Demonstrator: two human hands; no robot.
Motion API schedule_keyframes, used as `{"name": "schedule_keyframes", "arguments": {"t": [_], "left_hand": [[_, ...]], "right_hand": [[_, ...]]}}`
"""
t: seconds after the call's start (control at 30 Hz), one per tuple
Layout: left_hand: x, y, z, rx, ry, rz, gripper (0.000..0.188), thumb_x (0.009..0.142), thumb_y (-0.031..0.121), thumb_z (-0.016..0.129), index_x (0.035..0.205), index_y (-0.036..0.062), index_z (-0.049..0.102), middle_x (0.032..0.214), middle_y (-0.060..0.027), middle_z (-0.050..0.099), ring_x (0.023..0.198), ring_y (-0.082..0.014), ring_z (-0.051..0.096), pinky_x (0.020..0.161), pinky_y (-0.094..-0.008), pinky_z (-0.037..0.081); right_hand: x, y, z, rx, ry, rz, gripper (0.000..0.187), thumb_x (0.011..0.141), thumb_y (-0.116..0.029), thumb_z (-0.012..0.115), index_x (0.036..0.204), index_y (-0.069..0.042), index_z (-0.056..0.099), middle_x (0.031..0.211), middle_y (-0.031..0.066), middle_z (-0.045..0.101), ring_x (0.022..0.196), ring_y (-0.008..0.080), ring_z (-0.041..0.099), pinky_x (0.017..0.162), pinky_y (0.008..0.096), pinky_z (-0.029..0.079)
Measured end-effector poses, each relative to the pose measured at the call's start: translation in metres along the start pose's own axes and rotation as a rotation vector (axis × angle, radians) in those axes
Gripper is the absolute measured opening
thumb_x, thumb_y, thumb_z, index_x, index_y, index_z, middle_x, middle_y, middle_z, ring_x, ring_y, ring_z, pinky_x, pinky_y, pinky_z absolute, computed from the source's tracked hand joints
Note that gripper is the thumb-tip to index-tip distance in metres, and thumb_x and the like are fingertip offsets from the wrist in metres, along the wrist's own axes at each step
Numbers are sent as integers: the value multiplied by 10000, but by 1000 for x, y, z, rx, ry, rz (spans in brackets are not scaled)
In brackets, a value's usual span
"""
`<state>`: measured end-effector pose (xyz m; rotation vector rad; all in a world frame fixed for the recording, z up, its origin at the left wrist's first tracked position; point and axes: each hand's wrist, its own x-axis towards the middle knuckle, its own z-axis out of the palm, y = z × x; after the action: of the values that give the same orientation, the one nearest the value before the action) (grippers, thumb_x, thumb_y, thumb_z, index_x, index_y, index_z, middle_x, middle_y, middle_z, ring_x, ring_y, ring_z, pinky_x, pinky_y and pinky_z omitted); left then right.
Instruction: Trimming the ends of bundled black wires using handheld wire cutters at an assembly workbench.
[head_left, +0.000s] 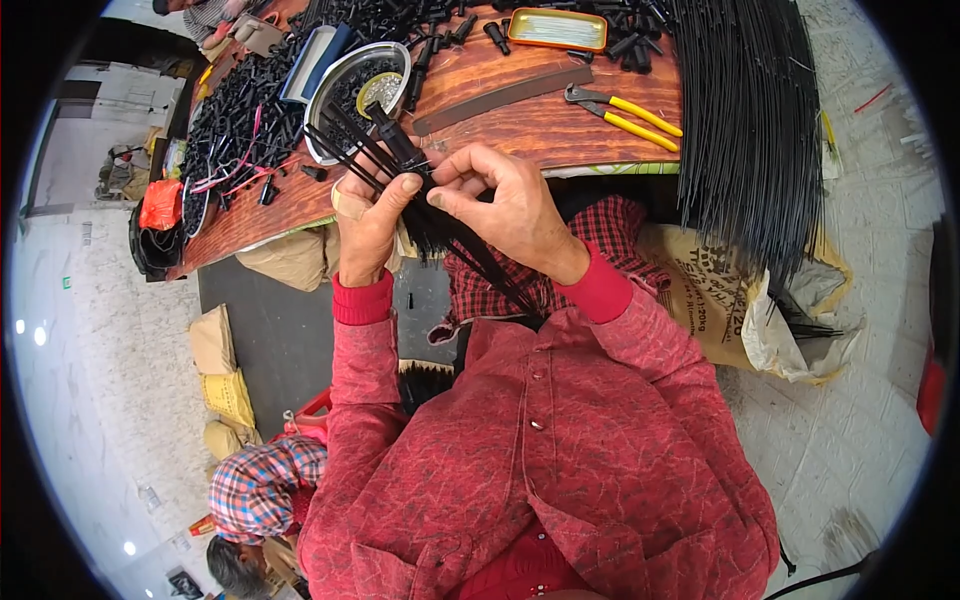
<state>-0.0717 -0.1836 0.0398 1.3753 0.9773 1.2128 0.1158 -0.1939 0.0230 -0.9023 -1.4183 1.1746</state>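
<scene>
My left hand [368, 225] is closed around a bundle of thin black rods [488, 268] that look like umbrella ribs. They fan out around a black tube-shaped plastic fitting [398, 142], steadied under the thumb. A pale strip wraps one left finger. Just right of the fitting, my right hand [520, 205] has its thumb and forefinger pinched together near the rods' ends; whatever lies between the fingertips is too small to make out. The lower rods pass beneath my right wrist toward my lap.
On the wooden table lie yellow-handled pliers [640, 122], a flat dark bar [505, 99], a tray of thin wires [557, 30] and a metal bowl [322, 148]. Black fittings [235, 125] heap leftward; long black rods [745, 130] overhang the right edge above a sack [700, 315]. Another person [262, 488] is lower left.
</scene>
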Motion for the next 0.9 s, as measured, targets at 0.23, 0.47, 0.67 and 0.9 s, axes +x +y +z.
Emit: {"name": "schedule_keyframes", "arguments": {"t": [0.23, 0.47, 0.67, 0.9], "left_hand": [[1, 0, 0, -28, -3, -14, 408, 895, 97, 714, 1258, -28, 578, 1095, -144, 707, 997, -199, 678, 927, -326, 525], [1, 0, 0, -23, -2, -1, 399, 905, 100, 702, 1257, -36, 572, 1092, -145, 704, 995, -204, 679, 928, -330, 526], [0, 4, 4, -9, 10, 9, 375, 912, 93, 691, 1248, -30, 578, 1088, -143, 704, 1000, -201, 676, 923, -326, 526], [-1, 4, 5, -10, 11, 7, 374, 913, 90, 691, 1251, -27, 582, 1088, -131, 711, 992, -182, 674, 909, -309, 527]], "right_hand": [[4, 3, -4, 22, -54, 73, 155, 858, -79, 753, 928, 10, 646, 799, -7, 655, 717, 52, 603, 653, 228, 504], [8, 6, -6, 151, -123, 125, 159, 881, -90, 741, 965, 7, 647, 843, -12, 655, 762, 42, 601, 680, 205, 494], [4, 6, -3, 159, -74, 93, 154, 883, -75, 735, 981, 17, 659, 871, 5, 670, 787, 45, 610, 704, 209, 502], [-4, 7, 7, 55, 92, -18, 140, 865, -51, 742, 948, 30, 662, 848, 33, 691, 787, 76, 647, 711, 238, 530]]}}
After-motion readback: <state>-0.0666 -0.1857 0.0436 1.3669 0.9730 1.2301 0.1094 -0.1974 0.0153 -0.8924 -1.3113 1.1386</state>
